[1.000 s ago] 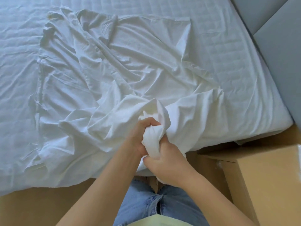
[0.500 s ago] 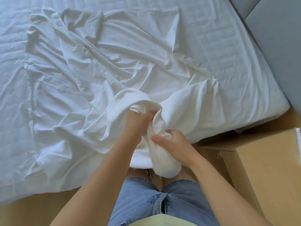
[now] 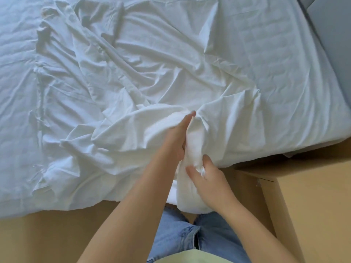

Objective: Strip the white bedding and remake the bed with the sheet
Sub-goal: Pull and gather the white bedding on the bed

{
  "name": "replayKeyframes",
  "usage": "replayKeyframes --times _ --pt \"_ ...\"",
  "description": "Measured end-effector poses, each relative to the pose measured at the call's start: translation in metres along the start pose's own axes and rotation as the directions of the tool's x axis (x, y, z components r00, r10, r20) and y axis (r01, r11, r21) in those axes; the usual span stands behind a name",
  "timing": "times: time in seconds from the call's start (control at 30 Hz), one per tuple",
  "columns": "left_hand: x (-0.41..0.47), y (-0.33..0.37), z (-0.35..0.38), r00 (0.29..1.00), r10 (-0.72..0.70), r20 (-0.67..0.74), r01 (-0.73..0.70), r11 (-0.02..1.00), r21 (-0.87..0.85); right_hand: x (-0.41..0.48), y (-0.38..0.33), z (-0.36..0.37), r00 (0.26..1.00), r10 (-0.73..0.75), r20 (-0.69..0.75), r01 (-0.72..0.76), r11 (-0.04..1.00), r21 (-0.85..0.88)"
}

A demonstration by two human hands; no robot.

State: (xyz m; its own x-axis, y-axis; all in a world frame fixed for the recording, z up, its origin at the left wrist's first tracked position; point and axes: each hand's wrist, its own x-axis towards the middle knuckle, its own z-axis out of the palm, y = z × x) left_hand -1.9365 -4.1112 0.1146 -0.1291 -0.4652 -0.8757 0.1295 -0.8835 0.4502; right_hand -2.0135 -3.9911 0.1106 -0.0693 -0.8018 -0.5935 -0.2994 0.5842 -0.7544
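Fingers grip sheet, bunch pointing bedward

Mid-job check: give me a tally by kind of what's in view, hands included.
white sheet: 1
mattress: 1
tan box: 1
hands: 2, the left hand and the right hand
Total: 5

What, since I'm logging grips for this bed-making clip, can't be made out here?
Head view only:
- Left hand: its grip; blur and a fold of the sheet cover most fingers.
- Right hand: the fingers behind the bunched sheet it pinches.
- Mattress: its far and left sides, cut off by the frame.
- Brown box: cut off at the right edge.
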Motion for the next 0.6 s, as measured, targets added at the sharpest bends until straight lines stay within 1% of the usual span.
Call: replayKeyframes --times 0.03,0.07,0.1,0.13,0.17,0.2,0.23,0.27,0.3,0.33,0.37,0.4,0.43,0.47,0.5,0.53,0.57,0.6 --pt "-0.001 0.000 0.013 0.999 0.033 -0.040 -0.030 0.996 0.080 0.003 0.002 -0.014 0.999 -0.013 0.050 0.012 1.000 0.026" --pt "-0.004 -0.001 0.025 0.992 0.107 -0.059 -0.095 0.979 0.180 0.008 0.001 -0.033 0.998 -0.026 0.061 0.019 0.993 0.117" --pt "-0.007 -0.004 0.038 0.979 0.200 -0.034 -0.181 0.938 0.296 0.015 -0.002 -0.054 0.999 -0.023 0.038 0.013 0.968 0.252" --pt "-0.009 -0.007 0.048 0.957 0.285 0.043 -0.274 0.853 0.444 0.023 -0.003 -0.076 1.000 -0.010 -0.010 0.014 0.922 0.387" --pt "-0.015 -0.011 0.059 0.932 0.327 0.158 -0.352 0.704 0.617 0.033 -0.006 -0.097 0.999 0.005 -0.033 0.012 0.876 0.482" --pt "-0.019 -0.015 0.069 0.910 0.314 0.270 -0.398 0.488 0.777 0.044 -0.009 -0.116 1.000 0.004 0.009 -0.008 0.862 0.507" --pt "-0.022 -0.022 0.078 0.893 0.274 0.358 -0.425 0.247 0.871 0.052 -0.014 -0.130 0.991 -0.008 0.131 -0.052 0.893 0.447" --pt "-0.024 -0.028 0.083 0.880 0.239 0.410 -0.435 0.061 0.899 0.061 -0.018 -0.138 0.963 -0.004 0.268 -0.093 0.933 0.347" --pt "-0.025 -0.032 0.086 0.884 0.206 0.419 -0.422 -0.034 0.906 0.070 -0.021 -0.142 0.927 0.029 0.373 -0.127 0.962 0.240" --pt "-0.025 -0.036 0.086 0.889 0.212 0.407 -0.410 -0.029 0.912 0.080 -0.023 -0.143 0.898 0.094 0.431 -0.174 0.973 0.150" --pt "-0.024 -0.040 0.083 0.893 0.245 0.378 -0.405 0.072 0.911 0.087 -0.026 -0.141 0.886 0.161 0.435 -0.218 0.972 0.083" --pt "-0.026 -0.044 0.081 0.895 0.293 0.337 -0.408 0.230 0.884 0.094 -0.029 -0.139 0.889 0.210 0.407 -0.244 0.969 0.033" --pt "-0.030 -0.047 0.079 0.901 0.337 0.274 -0.404 0.416 0.815 0.099 -0.032 -0.135 0.894 0.242 0.376 -0.274 0.961 0.034" --pt "-0.031 -0.050 0.077 0.901 0.394 0.179 -0.403 0.612 0.681 0.103 -0.037 -0.130 0.897 0.246 0.369 -0.299 0.950 0.093" --pt "-0.032 -0.050 0.075 0.902 0.429 0.036 -0.390 0.779 0.490 0.109 -0.041 -0.125 0.894 0.250 0.373 -0.348 0.910 0.224" --pt "-0.030 -0.049 0.073 0.895 0.430 -0.117 -0.386 0.879 0.280 0.112 -0.044 -0.121 0.893 0.239 0.382 -0.385 0.843 0.374" --pt "-0.025 -0.043 0.069 0.891 0.393 -0.227 -0.379 0.920 0.104 0.113 -0.044 -0.117 0.887 0.245 0.392 -0.425 0.767 0.481" --pt "-0.017 -0.034 0.063 0.901 0.332 -0.280 -0.350 0.937 -0.016 0.111 -0.043 -0.113 0.882 0.242 0.405 -0.440 0.731 0.521"
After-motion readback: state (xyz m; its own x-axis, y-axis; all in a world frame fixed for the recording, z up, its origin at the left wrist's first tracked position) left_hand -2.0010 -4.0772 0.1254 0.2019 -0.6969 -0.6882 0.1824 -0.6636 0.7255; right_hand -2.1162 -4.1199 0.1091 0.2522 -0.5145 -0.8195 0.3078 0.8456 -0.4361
